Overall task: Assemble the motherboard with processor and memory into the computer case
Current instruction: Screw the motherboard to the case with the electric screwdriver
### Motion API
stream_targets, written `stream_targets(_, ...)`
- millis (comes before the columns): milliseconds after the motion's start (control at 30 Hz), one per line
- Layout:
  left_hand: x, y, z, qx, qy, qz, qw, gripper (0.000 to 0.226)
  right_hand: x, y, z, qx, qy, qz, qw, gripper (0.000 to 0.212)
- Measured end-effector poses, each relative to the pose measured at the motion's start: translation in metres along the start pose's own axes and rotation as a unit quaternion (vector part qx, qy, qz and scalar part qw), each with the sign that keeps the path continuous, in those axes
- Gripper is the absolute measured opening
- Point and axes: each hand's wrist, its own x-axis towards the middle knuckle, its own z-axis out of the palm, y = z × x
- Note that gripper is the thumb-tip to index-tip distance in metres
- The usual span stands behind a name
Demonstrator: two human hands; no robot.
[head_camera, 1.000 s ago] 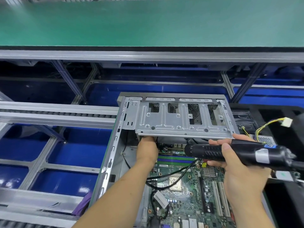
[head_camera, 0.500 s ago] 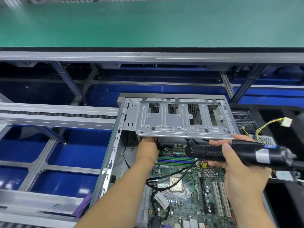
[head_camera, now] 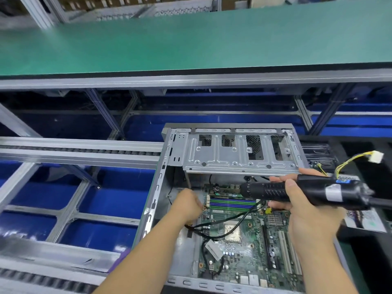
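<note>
A green work surface (head_camera: 191, 39) is seen across the top of the view, and below it a frame of grey metal rails (head_camera: 80, 148) is laid over blue panels. The open computer case (head_camera: 157, 187) is placed in the lower middle, lying on its side, with a grey drive cage (head_camera: 239, 153) fixed across its far end. The green motherboard (head_camera: 252, 247) is found inside the case, flat on its floor, and it reaches from under the drive cage down to the near edge. The processor (head_camera: 233, 231) is seated near the middle of the board, and the memory slots (head_camera: 232, 203), in blue and green strips, are located at the far part of the board. Thin black cables (head_camera: 231, 224) are laid across the board over the processor. A black electric screwdriver (head_camera: 318, 193) is held almost level above the far part of the board, with its tip pointed to the left. It is gripped by the right hand (head_camera: 311, 219), whose fingers are curled around the barrel. The left hand (head_camera: 186, 205) is reached into the case at the left edge of the board, beside the memory slots, with its fingers bent down; whether something is pinched in them cannot be told. A white connector (head_camera: 376, 157) on yellow and black wires is seen at the right, beyond the case.
</note>
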Motion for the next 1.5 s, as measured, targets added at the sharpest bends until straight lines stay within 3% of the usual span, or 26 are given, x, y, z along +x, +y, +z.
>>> stream_targets(100, 0.002, -0.006, 0.006, -0.022, 0.018, -0.009, 1.0, 0.015, -0.002, 0.002, 0.0, 0.021, 0.013, -0.061, 0.998, 0.03)
stream_targets(367, 0.011, -0.009, 0.025, -0.105, 0.031, -0.047, 0.993, 0.011, -0.003, -0.001, 0.002, 0.031, 0.0, -0.052, 0.998, 0.029)
stream_targets(667, 0.019, -0.007, 0.028, -0.05, 0.038, -0.01, 0.998, 0.016, -0.001, 0.004, -0.001, 0.027, -0.005, -0.069, 0.997, 0.04)
stream_targets(900, 0.023, -0.007, 0.03, -0.021, 0.031, -0.005, 0.999, 0.031, -0.001, 0.007, -0.002, 0.035, -0.013, -0.081, 0.996, 0.04)
stream_targets(1133, 0.019, -0.001, 0.026, 0.075, 0.003, 0.028, 0.997, 0.02, -0.004, 0.006, -0.002, 0.028, -0.031, -0.096, 0.995, 0.043)
stream_targets(1500, 0.022, -0.009, 0.032, -0.013, 0.033, 0.022, 0.999, 0.006, -0.008, 0.003, -0.005, 0.033, -0.044, -0.099, 0.994, 0.038)
